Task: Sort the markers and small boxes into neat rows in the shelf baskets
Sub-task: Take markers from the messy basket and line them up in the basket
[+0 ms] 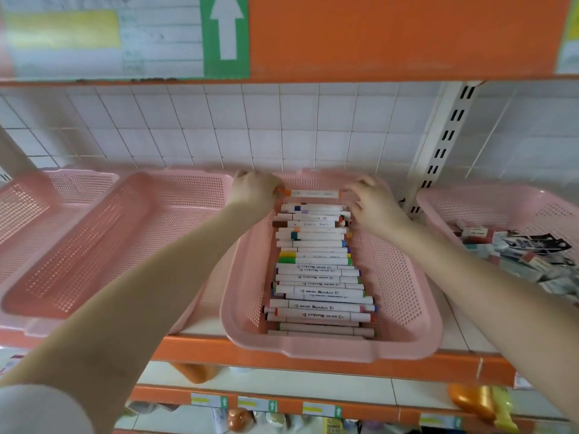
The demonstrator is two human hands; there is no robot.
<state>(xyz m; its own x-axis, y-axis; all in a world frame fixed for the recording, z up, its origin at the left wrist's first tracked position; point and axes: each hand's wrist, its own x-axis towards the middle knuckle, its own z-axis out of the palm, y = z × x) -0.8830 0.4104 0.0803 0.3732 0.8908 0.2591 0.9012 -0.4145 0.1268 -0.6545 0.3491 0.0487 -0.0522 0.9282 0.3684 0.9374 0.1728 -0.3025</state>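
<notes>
The person reaches both bare arms to the far end of the middle basket [247,277], a pink perforated plastic one that stands on the orange-edged shelf [313,366]. Between the hands an orange-capped marker [315,193] is held level and crosswise, just above the basket's far end and close to its back wall. The left hand [255,191] has its fingers curled round the orange-capped end. The right hand [372,205] is blurred; its bent fingers close on the other end, though the exact contact cannot be made out.

Below the held marker, a row of markers [316,277] fills the middle of the basket from back to front. They lie crosswise, side by side and partly stacked, with white barrels and caps of many colours; several near the front show the word "Marker". The row keeps clear of both side walls.

To the right, past a white slotted upright [451,133], the right basket [488,202] holds small boxes [520,255] in a loose jumble, tilted at many angles. To the left stand two more pink baskets [94,245], the nearer one overlapping the farther. A white tiled wall [250,126] runs behind them all.
</notes>
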